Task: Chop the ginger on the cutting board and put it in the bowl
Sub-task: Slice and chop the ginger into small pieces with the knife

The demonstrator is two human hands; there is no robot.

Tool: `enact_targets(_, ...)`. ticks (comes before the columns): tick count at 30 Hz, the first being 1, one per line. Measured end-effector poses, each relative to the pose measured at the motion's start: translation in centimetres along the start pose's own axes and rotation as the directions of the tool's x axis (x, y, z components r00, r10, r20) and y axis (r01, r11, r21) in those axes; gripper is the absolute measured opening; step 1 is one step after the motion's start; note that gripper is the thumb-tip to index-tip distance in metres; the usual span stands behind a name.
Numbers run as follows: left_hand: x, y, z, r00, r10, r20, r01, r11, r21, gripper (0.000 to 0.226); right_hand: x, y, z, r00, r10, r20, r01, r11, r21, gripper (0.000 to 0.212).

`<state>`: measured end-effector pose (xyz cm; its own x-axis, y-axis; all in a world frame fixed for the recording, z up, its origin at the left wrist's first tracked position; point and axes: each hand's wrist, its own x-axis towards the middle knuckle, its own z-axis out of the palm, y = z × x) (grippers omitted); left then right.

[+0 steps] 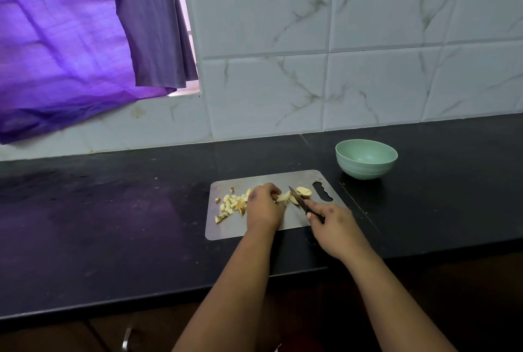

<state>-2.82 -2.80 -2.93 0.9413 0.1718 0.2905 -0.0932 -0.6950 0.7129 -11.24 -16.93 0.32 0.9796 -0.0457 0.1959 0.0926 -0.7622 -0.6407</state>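
A grey cutting board [229,228] lies on the black counter. Several small chopped ginger cubes [230,204] sit on its left part. My left hand [264,207] has its fingers curled down on a ginger slice [283,197] in the board's middle. My right hand [329,224] grips a small dark-handled knife [297,198], whose blade points up and left and meets the ginger beside my left fingers. Another ginger slice [304,191] lies just right of the blade. A pale green bowl [366,158] stands behind the board to the right; nothing shows inside it.
The black counter [113,210] stretches left and right of the board. A marble-tiled wall [339,68] rises behind it. A purple curtain [70,40] hangs at the upper left. A cabinet handle [127,337] shows below the counter's front edge.
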Motion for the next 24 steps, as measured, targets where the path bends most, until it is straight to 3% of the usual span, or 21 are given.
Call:
enact_targets(4, -0.1, 0.2, -0.1, 0.998, -0.059, 0.004, 0.059, 0.998, -0.018, 0.036, -0.2, -0.1, -0.1, 1.0, -0.013, -0.021, 0.013, 1.0, 0.006, 0.039)
enact_targets(9, 0.3, 0.0, -0.5, 0.992, -0.128, -0.003, 0.128, 0.988, -0.088, 0.018, -0.7, 0.2, 0.0, 1.0, -0.007, 0.009, 0.007, 0.999, 0.045, 0.038)
enact_targets(17, 0.0, 0.2, -1.0, 0.986, -0.16, -0.053, 0.156, 0.985, -0.078, 0.02, -0.9, 0.0, 0.7, 0.989, 0.006, 0.147, -0.017, 0.997, 0.073, 0.037)
enact_targets(24, 0.0, 0.3, -1.0, 0.985, -0.168, -0.045, 0.166, 0.985, -0.039, 0.021, 0.4, -0.1, 0.5, 0.996, 0.053, 0.067, -0.055, 0.998, 0.025, 0.038)
